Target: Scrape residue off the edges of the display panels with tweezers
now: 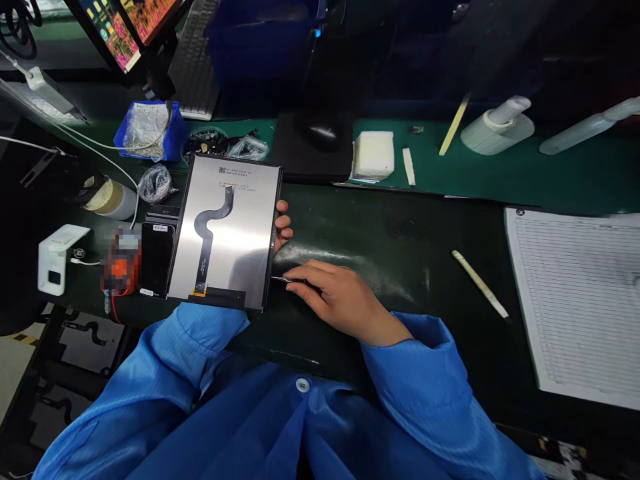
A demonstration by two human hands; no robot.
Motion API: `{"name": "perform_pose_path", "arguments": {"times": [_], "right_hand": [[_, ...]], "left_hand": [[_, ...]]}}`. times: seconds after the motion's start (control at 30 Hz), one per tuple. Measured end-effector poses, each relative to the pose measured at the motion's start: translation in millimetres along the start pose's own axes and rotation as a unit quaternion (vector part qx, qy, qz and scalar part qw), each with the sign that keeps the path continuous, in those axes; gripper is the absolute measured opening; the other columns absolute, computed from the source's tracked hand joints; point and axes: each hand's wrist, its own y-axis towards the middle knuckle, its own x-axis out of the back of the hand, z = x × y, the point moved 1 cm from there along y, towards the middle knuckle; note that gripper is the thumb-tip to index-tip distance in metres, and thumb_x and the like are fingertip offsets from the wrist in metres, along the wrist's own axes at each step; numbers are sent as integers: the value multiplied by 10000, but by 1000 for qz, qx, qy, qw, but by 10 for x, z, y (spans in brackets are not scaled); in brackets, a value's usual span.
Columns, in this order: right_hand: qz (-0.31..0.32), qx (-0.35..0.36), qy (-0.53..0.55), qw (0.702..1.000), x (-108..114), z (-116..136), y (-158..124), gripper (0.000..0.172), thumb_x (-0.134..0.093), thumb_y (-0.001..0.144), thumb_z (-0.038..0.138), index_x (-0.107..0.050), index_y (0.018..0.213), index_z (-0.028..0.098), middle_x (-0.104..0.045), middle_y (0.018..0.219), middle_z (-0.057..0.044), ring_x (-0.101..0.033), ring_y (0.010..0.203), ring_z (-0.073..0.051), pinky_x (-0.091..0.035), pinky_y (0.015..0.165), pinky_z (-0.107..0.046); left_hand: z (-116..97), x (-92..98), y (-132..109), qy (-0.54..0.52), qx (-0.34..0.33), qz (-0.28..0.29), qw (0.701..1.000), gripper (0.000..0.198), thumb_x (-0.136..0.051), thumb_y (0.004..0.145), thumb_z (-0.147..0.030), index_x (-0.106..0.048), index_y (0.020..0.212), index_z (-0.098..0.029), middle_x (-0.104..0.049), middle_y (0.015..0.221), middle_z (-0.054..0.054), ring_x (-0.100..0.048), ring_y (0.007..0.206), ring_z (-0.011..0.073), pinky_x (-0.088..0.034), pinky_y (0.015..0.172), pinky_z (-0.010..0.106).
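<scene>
A silver tablet display panel (245,220) with a black flex cable (210,230) is held tilted, back side up, over the dark mat. My left hand (283,227) is behind it; only its fingertips show, curled round the right edge. My right hand (337,297) rests on the mat just right of the panel's lower corner. Its fingers pinch thin metal tweezers (281,279) whose tip points at the panel's edge.
A phone (156,259) and an orange tool (120,267) lie left of the panel. A blue parts bin (145,130), foam block (373,155), white bottles (497,125), a white stick (480,285) and a printed sheet (580,300) surround the work area. Monitors stand at the back left.
</scene>
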Motion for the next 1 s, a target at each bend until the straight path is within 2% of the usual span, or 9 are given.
{"name": "perform_pose_path", "arguments": {"times": [0.13, 0.27, 0.43, 0.53, 0.67, 0.87, 1.0], "right_hand": [[11, 1, -4, 1000, -5, -8, -6, 245, -487, 1005, 293, -712, 1076, 229, -762, 921, -29, -712, 786, -170, -555, 672, -291], [13, -25, 9, 1000, 5, -1, -10, 201, -590, 953, 296, -698, 1105, 222, -770, 914, -29, -721, 784, -178, -567, 670, -287], [12, -1, 1, 1000, -4, -16, -7, 234, -516, 991, 289, -724, 1072, 217, -763, 951, -42, -712, 808, -179, -567, 699, -308], [7, -2, 2, 1000, -12, -11, -17, 260, -488, 1004, 296, -727, 1060, 211, -765, 910, -37, -709, 766, -171, -560, 666, -298], [5, -36, 15, 999, -3, 14, -21, 218, -575, 959, 336, -703, 1094, 223, -766, 858, -20, -709, 725, -172, -555, 617, -283], [-7, 17, 5, 1000, -1, 5, -2, 209, -528, 987, 265, -718, 1041, 197, -754, 905, -35, -698, 761, -163, -545, 665, -283], [-3, 17, 0, 1000, -5, 5, -8, 222, -519, 990, 262, -723, 1048, 195, -755, 871, -34, -701, 756, -170, -547, 665, -289]], "left_hand": [[-3, 3, 3, -11, 6, 4, 1000, 498, -389, 927, -627, -587, 960, -172, -579, 887, 75, -544, 651, 138, -494, 624, 272], [-2, -17, -7, -16, 0, -19, 1000, 493, -356, 943, -610, -592, 1019, -184, -591, 905, 82, -544, 647, 140, -490, 619, 275], [-1, -6, 8, -13, 7, -33, 999, 462, -355, 960, -584, -588, 1027, -191, -592, 893, 74, -546, 633, 134, -487, 612, 267], [-1, 8, 16, -18, 2, -24, 1000, 489, -329, 960, -598, -587, 1000, -184, -596, 890, 80, -550, 636, 136, -494, 607, 269], [-4, 5, 6, -19, 3, -5, 1000, 481, -321, 967, -571, -592, 971, -174, -600, 881, 87, -554, 647, 140, -507, 610, 266], [-19, -48, -25, -5, 1, 4, 1000, 571, -398, 898, -688, -608, 972, -162, -604, 889, 88, -553, 642, 137, -522, 615, 269], [-23, -77, -32, 0, -12, -12, 1000, 621, -397, 860, -750, -607, 966, -175, -605, 878, 81, -547, 624, 134, -515, 589, 265]]}}
